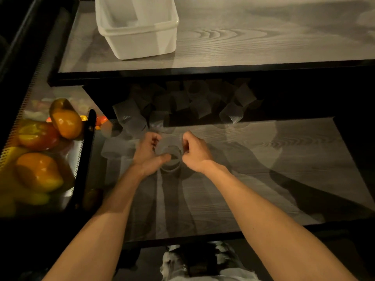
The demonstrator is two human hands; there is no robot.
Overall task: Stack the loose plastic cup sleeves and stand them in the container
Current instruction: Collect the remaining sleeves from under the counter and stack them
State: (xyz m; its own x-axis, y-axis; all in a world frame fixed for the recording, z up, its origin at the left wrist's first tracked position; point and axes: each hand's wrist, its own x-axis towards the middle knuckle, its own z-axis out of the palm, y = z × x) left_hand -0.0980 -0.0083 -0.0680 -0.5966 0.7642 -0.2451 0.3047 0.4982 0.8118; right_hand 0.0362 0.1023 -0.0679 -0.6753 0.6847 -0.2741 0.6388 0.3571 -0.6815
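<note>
Gripping cup sleeve (170, 148): left hand (147, 154), right hand (195, 153) | woodgrain shelf (263, 171), dim | container (142, 40) on upper shelf (263, 41)

A: Which items can we not resolve?
B: The loose sleeves (182, 102) under the upper shelf (243, 47) sit in shadow; we cannot count them. The held sleeve (169, 144) between left grip (149, 153) and right grip (195, 153) is blurred.
A: Cut off?
B: The container (142, 41), at the top edge.

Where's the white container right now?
Head view, upper left: the white container sits on the upper shelf, beyond the pile of loose sleeves on the lower shelf.
</note>
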